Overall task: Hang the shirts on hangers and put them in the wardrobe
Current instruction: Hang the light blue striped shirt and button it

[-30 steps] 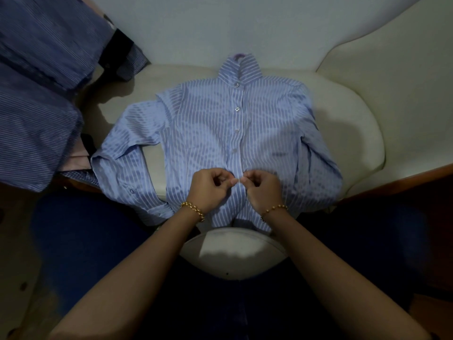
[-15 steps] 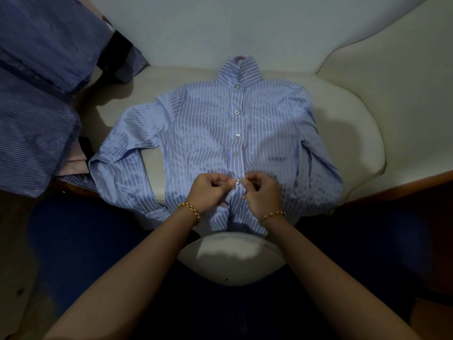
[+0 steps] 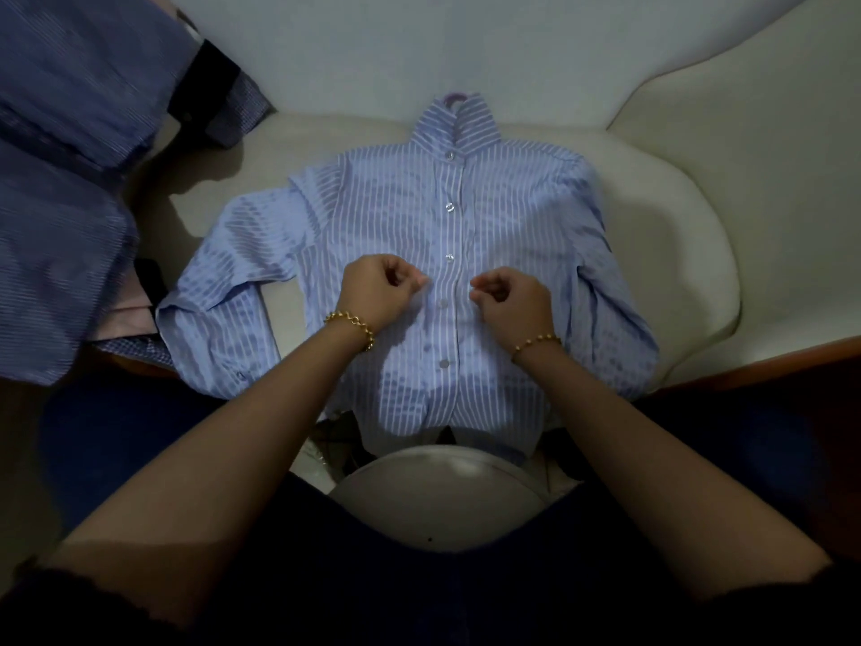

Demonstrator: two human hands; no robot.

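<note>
One striped shirt (image 3: 512, 216) flat on sofa (image 3: 675, 254), hanger tip (image 3: 451, 97) at 12 o'clock. Left hand (image 3: 379, 291), right hand (image 3: 510, 296) curled astride placket, pinch unclear. Darker shirts (image 3: 70, 156) heaped at 10 o'clock.

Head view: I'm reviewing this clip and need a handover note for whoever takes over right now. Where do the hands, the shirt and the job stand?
Left hand: fingers curled, over the striped shirt, left of its button line; unclear whether it pinches cloth.
Right hand: likewise, right of the button line.
Shirt: flat, front up, on the cream sofa seat; a purple hanger hook shows at the collar.
Done: hanger in; the visible buttons look fastened.
Left: hang it in the wardrobe, which is not in view. More blue shirts lie at the left.
</note>
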